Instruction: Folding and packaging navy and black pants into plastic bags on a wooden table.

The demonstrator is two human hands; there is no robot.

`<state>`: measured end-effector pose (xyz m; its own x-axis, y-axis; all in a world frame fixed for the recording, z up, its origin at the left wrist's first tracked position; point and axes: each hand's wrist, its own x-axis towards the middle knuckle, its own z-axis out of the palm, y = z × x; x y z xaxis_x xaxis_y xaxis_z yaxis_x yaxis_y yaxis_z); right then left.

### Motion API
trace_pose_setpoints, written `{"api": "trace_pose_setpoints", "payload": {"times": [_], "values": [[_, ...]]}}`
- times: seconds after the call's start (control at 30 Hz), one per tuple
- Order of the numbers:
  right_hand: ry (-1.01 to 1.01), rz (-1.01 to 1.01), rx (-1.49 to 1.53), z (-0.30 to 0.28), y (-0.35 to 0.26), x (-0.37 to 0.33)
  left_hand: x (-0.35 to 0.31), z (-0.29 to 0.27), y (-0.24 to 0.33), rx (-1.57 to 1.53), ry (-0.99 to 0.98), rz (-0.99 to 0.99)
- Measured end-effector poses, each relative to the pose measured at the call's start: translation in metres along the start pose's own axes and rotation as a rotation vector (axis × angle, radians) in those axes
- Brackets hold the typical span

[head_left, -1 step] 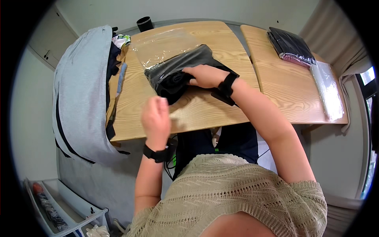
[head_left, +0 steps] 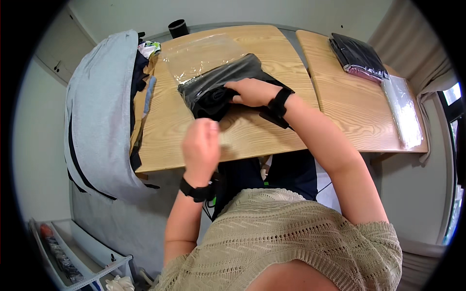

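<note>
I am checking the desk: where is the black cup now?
In the head view, the black cup stands at the far left corner of the wooden table, beyond the clear plastic bag.

you are sitting in what looks like a small garment-packing room or home workroom. two light wooden worktops (head_left: 272,140) stand side by side against a plain pale wall. a pile of folded clothes topped by a grey fabric piece (head_left: 97,116) covers the left end. clear plastic bags (head_left: 403,109) and a stack of bagged dark garments (head_left: 357,56) lie on the right worktop. a wire-edged storage bin (head_left: 63,262) sits on the floor at lower left.
</note>
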<state>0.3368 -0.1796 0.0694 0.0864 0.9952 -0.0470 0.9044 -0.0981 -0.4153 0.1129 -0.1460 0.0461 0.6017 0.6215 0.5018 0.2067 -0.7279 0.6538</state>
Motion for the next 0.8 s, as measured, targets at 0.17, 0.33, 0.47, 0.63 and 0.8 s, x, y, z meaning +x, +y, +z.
{"api": "trace_pose_setpoints", "payload": {"times": [0.17, 0.33, 0.47, 0.63, 0.8], "values": [[-0.009, -0.061, -0.022, 0.002, 0.004, 0.008, -0.009, 0.053, -0.003, 0.17, -0.126, 0.371], [0.005, -0.048, -0.046, 0.03, -0.014, -0.014, -0.015, 0.071, -0.014, 0.281, -0.225, 0.212], [0.208, -0.023, -0.422, 0.067, -0.019, -0.032, -0.024, 0.076, -0.014, 0.391, -0.36, 0.138], [0.193, 0.045, -0.331, 0.061, -0.029, -0.014, -0.022, 0.073, -0.01, 0.3, -0.297, 0.165], [0.23, 0.106, -0.292, 0.062, -0.028, 0.016, -0.024, 0.076, -0.013, 0.346, -0.257, 0.175]]}}
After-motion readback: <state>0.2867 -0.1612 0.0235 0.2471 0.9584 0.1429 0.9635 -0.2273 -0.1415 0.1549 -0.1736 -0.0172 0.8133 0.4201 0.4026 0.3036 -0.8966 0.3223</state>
